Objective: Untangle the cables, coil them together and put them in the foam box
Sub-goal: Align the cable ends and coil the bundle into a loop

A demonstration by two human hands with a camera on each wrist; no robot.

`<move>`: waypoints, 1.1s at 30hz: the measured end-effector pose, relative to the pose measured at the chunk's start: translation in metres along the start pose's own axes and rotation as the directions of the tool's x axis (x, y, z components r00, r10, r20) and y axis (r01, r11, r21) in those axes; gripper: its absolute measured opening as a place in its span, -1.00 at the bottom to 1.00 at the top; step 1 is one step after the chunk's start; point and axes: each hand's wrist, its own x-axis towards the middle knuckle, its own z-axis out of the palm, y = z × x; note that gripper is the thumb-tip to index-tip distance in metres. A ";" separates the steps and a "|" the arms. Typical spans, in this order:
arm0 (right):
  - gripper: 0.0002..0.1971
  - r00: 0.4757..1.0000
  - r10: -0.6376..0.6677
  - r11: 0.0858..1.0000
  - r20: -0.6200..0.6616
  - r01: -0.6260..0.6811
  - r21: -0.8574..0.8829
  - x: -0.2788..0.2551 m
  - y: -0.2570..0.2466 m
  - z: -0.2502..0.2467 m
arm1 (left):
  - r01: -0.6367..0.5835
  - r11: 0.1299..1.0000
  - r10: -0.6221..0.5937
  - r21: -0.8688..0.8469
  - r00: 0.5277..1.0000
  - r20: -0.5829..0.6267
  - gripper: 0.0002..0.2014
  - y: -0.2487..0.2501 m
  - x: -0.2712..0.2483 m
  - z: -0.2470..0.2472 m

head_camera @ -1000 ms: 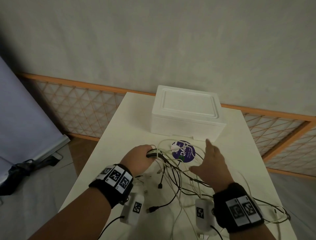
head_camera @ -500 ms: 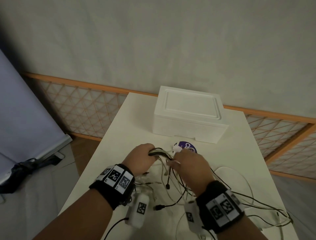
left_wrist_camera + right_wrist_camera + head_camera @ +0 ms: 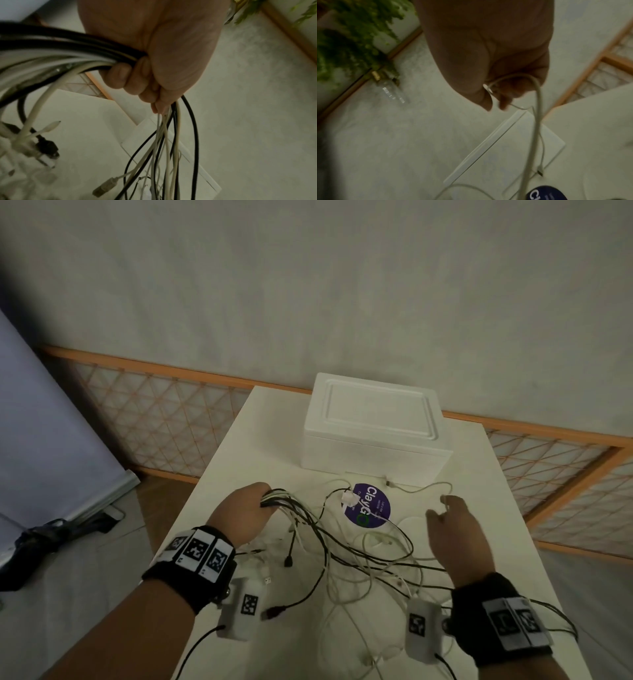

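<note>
Here left hand (image 3: 154, 54) grips smooth cables (image 3: 342, 556); right hand (image 3: 488, 54) seemingly pinches one.

Desk centre: loose cables (image 3: 342, 549) sprawl between the hands.
Desk rear: closed foam box (image 3: 373, 429) blocks passage.
Desk left edge (image 3: 219, 460): bare.

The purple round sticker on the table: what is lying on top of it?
A thin white cable crosses the purple sticker, and a small white plug covers its left edge. Part of the print is hidden under them. Nothing else lies on it.
</note>
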 end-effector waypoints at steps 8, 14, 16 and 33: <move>0.11 0.730 -0.660 0.744 0.176 0.668 0.018 -0.064 -0.097 0.009 | -0.250 0.964 0.224 0.092 0.948 0.225 -0.80 0.063 -0.022 -0.020; -0.55 0.722 -0.610 0.792 0.326 0.561 0.241 -0.060 -0.102 0.045 | -0.309 0.932 0.319 0.188 0.948 -0.020 -0.89 0.080 -0.034 -0.044; -0.82 0.738 -0.545 0.835 0.397 0.520 0.180 -0.051 -0.082 0.043 | -0.241 0.964 0.259 0.115 0.950 -0.173 -0.76 0.066 -0.031 -0.060; -0.71 0.717 -0.616 0.694 0.327 0.690 -0.205 -0.040 -0.075 0.031 | -0.378 0.853 0.254 0.360 0.903 0.347 0.22 0.105 -0.044 -0.020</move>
